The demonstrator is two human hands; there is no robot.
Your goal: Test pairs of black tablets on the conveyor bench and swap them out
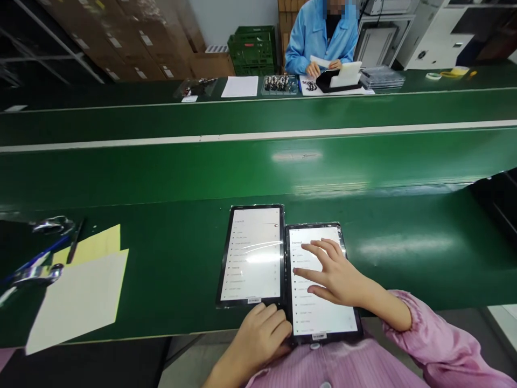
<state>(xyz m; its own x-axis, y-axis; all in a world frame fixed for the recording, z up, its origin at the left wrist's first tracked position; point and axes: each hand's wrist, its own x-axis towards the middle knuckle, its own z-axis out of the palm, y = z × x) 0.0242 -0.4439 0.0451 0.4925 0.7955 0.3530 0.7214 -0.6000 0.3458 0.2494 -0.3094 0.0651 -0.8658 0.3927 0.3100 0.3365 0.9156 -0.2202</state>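
Note:
Two tablets lie side by side near my edge of the green bench, both lit with a white list page headed "Internet". Over the screen of the right tablet (325,318), my right hand (337,275) is spread, its fingers apart and the fingertips at the left part of the list. My left hand (264,331) is curled closed at that tablet's lower left corner, with the thumb mostly hidden. Just above my left hand is the left tablet (252,258), which lies flat, set slightly farther from me. The right tablet's lower end reaches past the bench edge against my pink clothing.
Paper sheets (83,296), a dark pen (75,241) and shiny metal-and-blue tools (38,275) lie at the left. A raised green strip (161,170) runs across the bench. Beyond it, a person in a blue jacket (301,40) handles white items beside small-parts trays (280,85).

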